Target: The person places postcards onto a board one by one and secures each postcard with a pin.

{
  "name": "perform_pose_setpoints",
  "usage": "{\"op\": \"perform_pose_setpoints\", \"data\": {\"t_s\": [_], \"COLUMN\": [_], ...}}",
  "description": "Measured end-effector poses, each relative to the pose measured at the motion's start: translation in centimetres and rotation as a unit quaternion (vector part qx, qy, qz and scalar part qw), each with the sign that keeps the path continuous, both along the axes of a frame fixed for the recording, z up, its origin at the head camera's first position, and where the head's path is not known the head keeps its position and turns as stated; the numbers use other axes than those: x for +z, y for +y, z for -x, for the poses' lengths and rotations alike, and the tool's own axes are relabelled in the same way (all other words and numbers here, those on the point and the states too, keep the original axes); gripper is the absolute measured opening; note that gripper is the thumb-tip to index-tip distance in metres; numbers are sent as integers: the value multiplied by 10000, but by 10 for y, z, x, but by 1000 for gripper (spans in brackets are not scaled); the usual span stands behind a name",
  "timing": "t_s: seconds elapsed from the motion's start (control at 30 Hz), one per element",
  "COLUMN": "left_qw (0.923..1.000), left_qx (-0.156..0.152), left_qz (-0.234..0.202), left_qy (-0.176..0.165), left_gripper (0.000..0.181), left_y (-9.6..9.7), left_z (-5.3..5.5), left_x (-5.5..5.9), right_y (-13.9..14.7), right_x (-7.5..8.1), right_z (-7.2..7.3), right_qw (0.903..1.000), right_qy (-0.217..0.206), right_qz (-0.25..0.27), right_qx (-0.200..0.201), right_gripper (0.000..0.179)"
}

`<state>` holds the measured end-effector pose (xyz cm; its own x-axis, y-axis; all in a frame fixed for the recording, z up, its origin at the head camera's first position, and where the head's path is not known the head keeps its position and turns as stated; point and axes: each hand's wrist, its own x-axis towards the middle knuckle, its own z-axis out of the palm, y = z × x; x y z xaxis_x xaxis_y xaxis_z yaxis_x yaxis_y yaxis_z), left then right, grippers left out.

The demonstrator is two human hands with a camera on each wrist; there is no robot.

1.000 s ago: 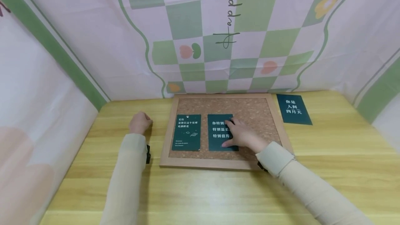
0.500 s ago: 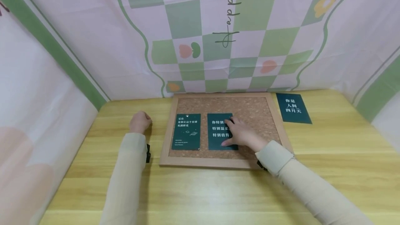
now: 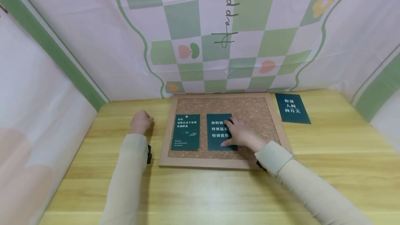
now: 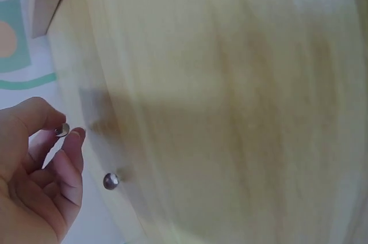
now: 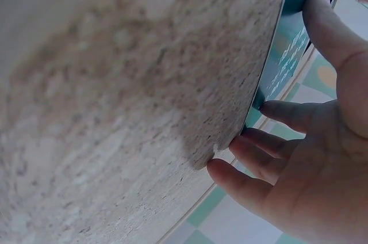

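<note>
Near the left side of the board, my left hand [image 3: 141, 122] pinches a small shiny round-headed thumbtack [image 4: 62, 131] between thumb and finger. A second thumbtack [image 4: 111, 181] lies on the table beside that hand. My right hand [image 3: 242, 134] has its fingers spread over the right edge of a dark green card [image 3: 217, 141] with white writing, the fingertips touching it. This card lies on a wood-framed corkboard [image 3: 250, 106]. To its left on the cork is another green card [image 3: 185, 138], with a small shiny tack at its top edge.
A third green card [image 3: 292, 108] lies on the wooden table [image 3: 203, 197] right of the corkboard, near the back. Behind the table hangs a checkered cloth [image 3: 215, 30], and more cloth covers both sides.
My left hand has shifted very slightly to the right. The right hand and the cards hold their places, apart from a small shift of the head view.
</note>
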<state>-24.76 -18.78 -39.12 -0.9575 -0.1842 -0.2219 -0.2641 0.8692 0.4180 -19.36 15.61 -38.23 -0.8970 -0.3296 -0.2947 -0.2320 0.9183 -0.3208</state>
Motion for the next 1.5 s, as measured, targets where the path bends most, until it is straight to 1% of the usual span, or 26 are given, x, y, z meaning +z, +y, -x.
{"op": "perform_pose_setpoints", "data": {"t_s": [0.1,0.23,0.37,0.43,0.57,0.7,0.97,1.2,1.33,1.5], "left_qw": [9999,9996,9992,9988,9970,9951,9931,9935,9925,9894], "left_qx": [6,-24,-83,-112,-169,-157,-189,-271,-302,-431], "left_qz": [-37,-86,-214,-308,-533,-748,-912,-822,-935,-1181], "left_qy": [107,264,319,359,528,635,709,739,727,731], "left_gripper": [27,23,24,27,25,22,26,28,26,24], "left_y": [2,6,11,15,22,28,38,49,59,72], "left_z": [3,6,8,8,9,10,11,15,16,13], "left_x": [0,0,1,2,4,6,8,10,12,14], "right_y": [0,0,-1,-1,-1,-1,-1,-1,-2,-1], "right_x": [-1,-1,0,-1,-1,-1,-2,-2,-2,-2], "right_z": [0,0,-1,0,0,0,0,0,0,1], "right_qw": [10000,10000,10000,10000,10000,10000,10000,10000,10000,10000], "right_qy": [16,16,3,-7,-3,-8,-20,25,-12,-3], "right_qz": [10,20,19,26,-5,-28,-7,-36,-30,-50], "right_qx": [5,3,-1,-5,16,23,26,20,-20,-26], "right_gripper": [91,91,91,91,92,92,92,91,91,91]}}
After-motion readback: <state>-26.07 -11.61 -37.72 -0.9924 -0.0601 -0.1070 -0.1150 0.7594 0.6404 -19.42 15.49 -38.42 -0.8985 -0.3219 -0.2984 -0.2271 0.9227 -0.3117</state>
